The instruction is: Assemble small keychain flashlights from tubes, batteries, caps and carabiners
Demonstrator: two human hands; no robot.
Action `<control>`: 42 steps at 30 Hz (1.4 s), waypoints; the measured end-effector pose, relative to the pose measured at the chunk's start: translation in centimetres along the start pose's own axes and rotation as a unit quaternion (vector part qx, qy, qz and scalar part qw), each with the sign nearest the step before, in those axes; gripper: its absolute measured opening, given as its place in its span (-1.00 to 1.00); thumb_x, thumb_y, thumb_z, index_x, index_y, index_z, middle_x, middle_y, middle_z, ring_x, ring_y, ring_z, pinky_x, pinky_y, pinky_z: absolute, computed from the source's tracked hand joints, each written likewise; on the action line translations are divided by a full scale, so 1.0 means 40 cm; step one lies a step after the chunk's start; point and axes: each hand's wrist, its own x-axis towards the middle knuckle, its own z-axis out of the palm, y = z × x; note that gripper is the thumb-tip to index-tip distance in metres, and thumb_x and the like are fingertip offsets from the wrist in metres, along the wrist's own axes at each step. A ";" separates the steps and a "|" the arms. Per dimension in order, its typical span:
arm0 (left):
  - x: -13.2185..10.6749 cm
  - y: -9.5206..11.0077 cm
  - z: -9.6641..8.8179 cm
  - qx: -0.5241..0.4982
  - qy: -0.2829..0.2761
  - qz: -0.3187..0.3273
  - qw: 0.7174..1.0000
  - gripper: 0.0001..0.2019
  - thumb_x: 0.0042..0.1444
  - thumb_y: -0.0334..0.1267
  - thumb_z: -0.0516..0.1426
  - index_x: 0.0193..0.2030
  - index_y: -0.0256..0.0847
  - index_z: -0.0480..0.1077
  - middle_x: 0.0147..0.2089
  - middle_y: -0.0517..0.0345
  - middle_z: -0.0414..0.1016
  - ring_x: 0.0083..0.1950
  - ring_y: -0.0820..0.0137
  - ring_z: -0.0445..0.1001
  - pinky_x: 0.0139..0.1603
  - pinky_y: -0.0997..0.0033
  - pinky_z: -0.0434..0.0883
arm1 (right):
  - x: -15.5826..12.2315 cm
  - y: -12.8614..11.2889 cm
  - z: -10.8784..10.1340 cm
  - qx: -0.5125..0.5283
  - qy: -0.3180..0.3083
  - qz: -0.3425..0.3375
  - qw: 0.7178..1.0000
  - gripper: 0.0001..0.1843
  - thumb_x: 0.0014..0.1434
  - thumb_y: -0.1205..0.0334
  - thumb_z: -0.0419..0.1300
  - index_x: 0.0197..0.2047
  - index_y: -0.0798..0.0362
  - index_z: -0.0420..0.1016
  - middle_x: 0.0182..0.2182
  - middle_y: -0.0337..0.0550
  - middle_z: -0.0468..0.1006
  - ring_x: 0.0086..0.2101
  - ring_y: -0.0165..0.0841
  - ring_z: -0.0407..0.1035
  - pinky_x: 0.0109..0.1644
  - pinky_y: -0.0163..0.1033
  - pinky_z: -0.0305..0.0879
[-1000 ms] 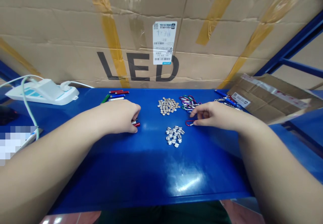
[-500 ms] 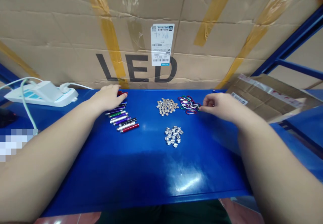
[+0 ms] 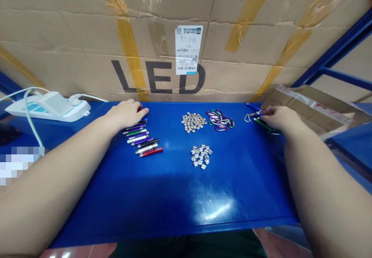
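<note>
My left hand (image 3: pixel 126 113) rests at the far edge of the blue table (image 3: pixel 174 196), its fingers over a red item (image 3: pixel 140 109) that is mostly hidden. Just below that hand lies a row of several coloured metal penlights (image 3: pixel 142 137). My right hand (image 3: pixel 279 119) pinches at a tangle of keychain parts (image 3: pixel 255 116), with a small carabiner (image 3: pixel 247 117) sticking out to its left. Between my hands are a pile of button cells (image 3: pixel 193 122), a heap of small silver pieces (image 3: pixel 201 156) and a bunch of coloured carabiners (image 3: pixel 219 120).
A white power strip (image 3: pixel 46 109) with a plugged-in adapter and pale cables lies beyond the table's left end. A taped cardboard box (image 3: pixel 186 75) printed LED stands along the far edge. Flattened cardboard (image 3: pixel 314 110) and a blue metal frame (image 3: pixel 328 58) sit at right.
My left hand has moved from the middle to the far edge, and the penlights now lie in a row. My right hand has moved right, from the carabiners to the keychain parts.
</note>
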 end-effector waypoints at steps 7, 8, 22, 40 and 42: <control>-0.002 -0.003 0.004 -0.018 0.011 -0.017 1.000 -0.28 0.38 0.25 -0.20 0.25 -0.18 0.52 0.30 -0.28 0.50 0.35 -0.21 0.44 0.27 -0.18 0.41 | -0.006 -0.015 -0.019 0.011 -0.063 0.061 0.996 -0.92 0.16 0.33 0.28 -0.39 0.03 0.55 -0.39 0.03 0.59 -0.50 -0.33 0.23 -0.28 -0.12 0.21; 0.000 -0.005 0.006 -0.020 0.013 -0.016 1.000 -0.29 0.39 0.25 -0.20 0.24 -0.19 0.52 0.30 -0.28 0.50 0.35 -0.21 0.44 0.28 -0.18 0.41 | -0.006 -0.017 -0.020 0.016 -0.067 0.062 0.996 -0.92 0.16 0.33 0.28 -0.38 0.03 0.54 -0.40 0.02 0.58 -0.49 -0.32 0.24 -0.26 -0.12 0.22; -0.008 0.017 -0.033 -0.124 0.126 0.004 0.984 -0.37 0.43 0.14 -0.17 0.14 -0.27 0.52 0.19 -0.22 0.58 0.26 -0.07 0.48 0.31 0.00 0.39 | -0.031 -0.059 -0.033 0.206 0.068 0.082 0.973 -0.66 0.45 0.26 0.03 0.23 0.13 0.33 -0.08 0.18 0.64 -0.24 -0.26 0.51 -0.15 -0.18 0.34; -0.243 0.311 -0.005 -0.472 0.021 0.261 0.842 -0.78 0.29 -0.07 0.26 -0.10 -0.15 0.45 -0.21 0.17 0.66 -0.25 0.35 0.60 -0.22 0.34 0.50 | -0.294 -0.360 -0.040 0.574 -0.291 -0.270 0.716 -0.64 0.14 -0.04 0.50 -0.20 0.03 0.56 -0.37 -0.20 0.61 -0.40 -0.37 0.46 -0.27 -0.22 0.43; -0.236 0.306 -0.001 -0.430 0.061 0.263 0.861 -0.80 0.31 -0.07 0.24 -0.17 -0.16 0.48 -0.28 0.20 0.64 -0.33 0.38 0.55 -0.28 0.37 0.43 | -0.286 -0.354 -0.037 0.578 -0.320 -0.238 0.711 -0.58 0.09 -0.05 0.55 -0.24 0.04 0.50 -0.47 -0.27 0.56 -0.47 -0.41 0.44 -0.34 -0.26 0.42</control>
